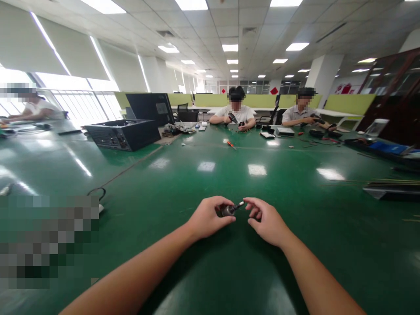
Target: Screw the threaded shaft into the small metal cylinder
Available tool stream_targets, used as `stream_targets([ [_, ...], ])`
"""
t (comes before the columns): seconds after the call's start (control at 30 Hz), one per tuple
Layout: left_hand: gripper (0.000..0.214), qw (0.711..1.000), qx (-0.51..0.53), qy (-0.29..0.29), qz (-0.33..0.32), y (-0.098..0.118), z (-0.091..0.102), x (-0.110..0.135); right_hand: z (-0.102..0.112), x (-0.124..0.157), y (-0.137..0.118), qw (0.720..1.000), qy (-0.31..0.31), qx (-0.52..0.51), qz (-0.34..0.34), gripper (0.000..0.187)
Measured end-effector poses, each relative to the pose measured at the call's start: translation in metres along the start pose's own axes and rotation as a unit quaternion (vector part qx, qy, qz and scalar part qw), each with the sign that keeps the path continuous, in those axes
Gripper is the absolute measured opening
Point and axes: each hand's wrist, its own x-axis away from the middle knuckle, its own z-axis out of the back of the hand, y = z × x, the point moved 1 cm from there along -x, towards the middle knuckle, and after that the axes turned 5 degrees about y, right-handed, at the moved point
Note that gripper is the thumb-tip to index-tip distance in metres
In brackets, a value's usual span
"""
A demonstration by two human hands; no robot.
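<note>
Low over the green table, my left hand [207, 218] is closed around a small dark metal cylinder [228, 211], with the thumb below and the fingers above. From the cylinder a thin dark shaft with a white tip sticks out toward the upper right; its exact kind is unclear. My right hand [268, 222] is just to the right, fingers curled but apart from the thumb, with nothing visible in its grasp. Its index fingertip is close beside the white tip; whether they touch I cannot tell.
A green table [157, 183] spreads around my hands. An open black computer case [131, 133] stands at the back left. An orange screwdriver [231, 145] lies ahead. Two people sit across the table holding tools, another at far left. A dark tray [393, 191] is at right.
</note>
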Motion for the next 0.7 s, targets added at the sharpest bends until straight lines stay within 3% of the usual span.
stream_targets([
  [0.1,0.03,0.999,0.017,-0.029,-0.027,-0.01,-0.015,-0.002,0.0,0.002,0.004,0.992,0.003,0.116,0.044,0.068],
  [0.2,0.03,0.997,0.036,-0.053,-0.035,-0.017,-0.016,0.002,-0.003,0.005,0.0,0.986,-0.019,0.162,0.046,0.066],
  [0.4,0.044,0.996,0.063,-0.057,0.009,-0.019,-0.016,0.005,-0.01,0.006,-0.014,0.975,-0.056,0.21,0.043,0.041],
  [0.7,0.026,0.996,0.064,-0.053,0.009,-0.018,-0.017,0.005,-0.013,0.008,-0.022,0.974,-0.064,0.21,0.047,0.015],
])
